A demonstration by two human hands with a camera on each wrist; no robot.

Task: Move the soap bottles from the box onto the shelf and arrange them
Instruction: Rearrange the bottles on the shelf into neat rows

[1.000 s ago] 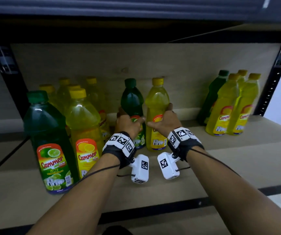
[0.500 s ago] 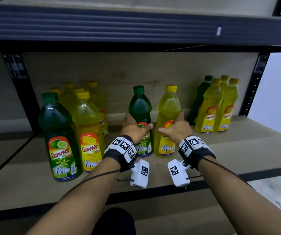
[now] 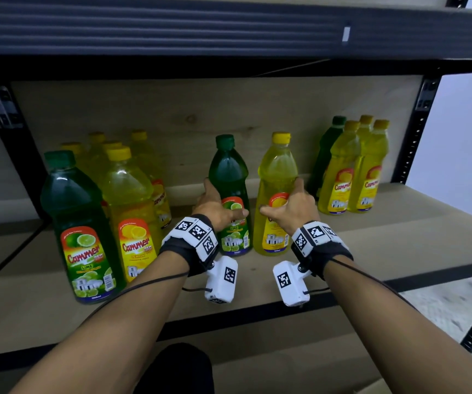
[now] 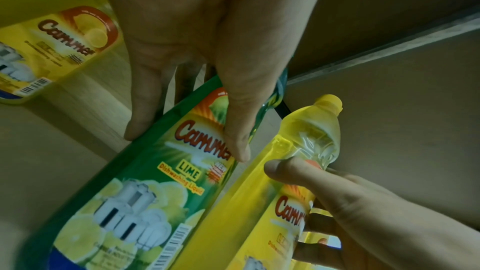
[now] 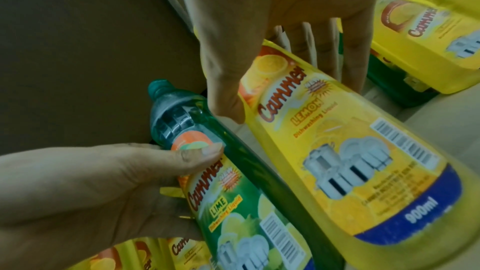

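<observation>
Two soap bottles stand upright side by side near the back of the wooden shelf point(image 3: 399, 240). My left hand point(image 3: 215, 207) grips the green lime bottle point(image 3: 229, 174) at label height, thumb on the front and fingers round its left side. My right hand point(image 3: 293, 207) grips the yellow lemon bottle point(image 3: 279, 169) the same way from the right. The left wrist view shows the left hand's thumb point(image 4: 233, 126) lying on the lime bottle's label point(image 4: 161, 171). In the right wrist view the right hand's thumb point(image 5: 223, 93) presses the lemon bottle point(image 5: 337, 151).
A cluster of green and yellow bottles point(image 3: 101, 217) fills the shelf's left side, reaching toward the front. A smaller group of bottles point(image 3: 351, 172) stands at the back right. The dark upper shelf point(image 3: 229, 27) hangs low overhead. Black uprights point(image 3: 414, 132) frame the bay.
Both hands have stayed on their bottles. The head view has pulled back and risen, and the two held bottles stand slightly further apart.
</observation>
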